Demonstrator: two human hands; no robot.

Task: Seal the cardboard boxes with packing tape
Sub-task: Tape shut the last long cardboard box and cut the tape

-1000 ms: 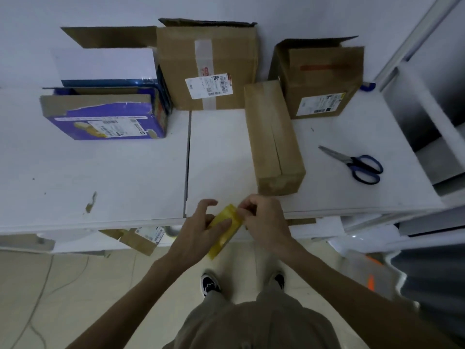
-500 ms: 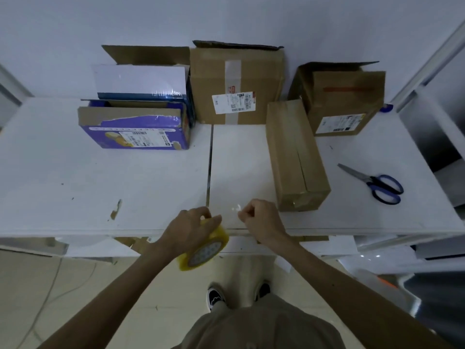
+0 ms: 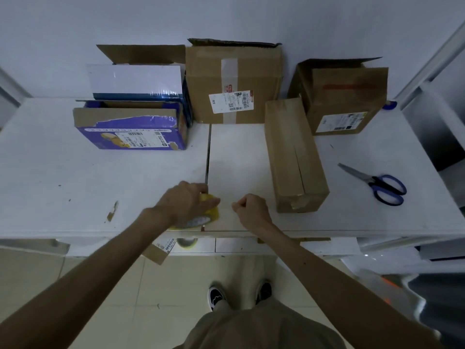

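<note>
Grips the roll (image 3: 213,213) from above with the left hand (image 3: 186,202), fingers curled over the yellow rim, and holds it on the table (image 3: 75,185) close to the front edge. Pinches with the right hand (image 3: 251,209), fingers curled into the palm and fingertips (image 3: 235,205) turned toward the roll. Judged to hold the tape end, though the clear film barely shows. Leaves a short gap between the two hands.

Places the long box (image 3: 294,157) just right of and beyond the right hand, well apart from the left. Lies flat, long axis running from the front edge toward the wall, top seam along that axis and slightly parted, old tape on the near end. Makes the right hand the nearer one. Next move judged to call for carrying the tape end rightward to the near end of the seam, roll trailing on the left, then pulling along the seam, not across it.

Farther out, against the wall: blue box (image 3: 133,133), tall box (image 3: 234,81) and open box (image 3: 347,102), flaps up. Right of the long box: scissors (image 3: 377,182), on the right hand's side.
</note>
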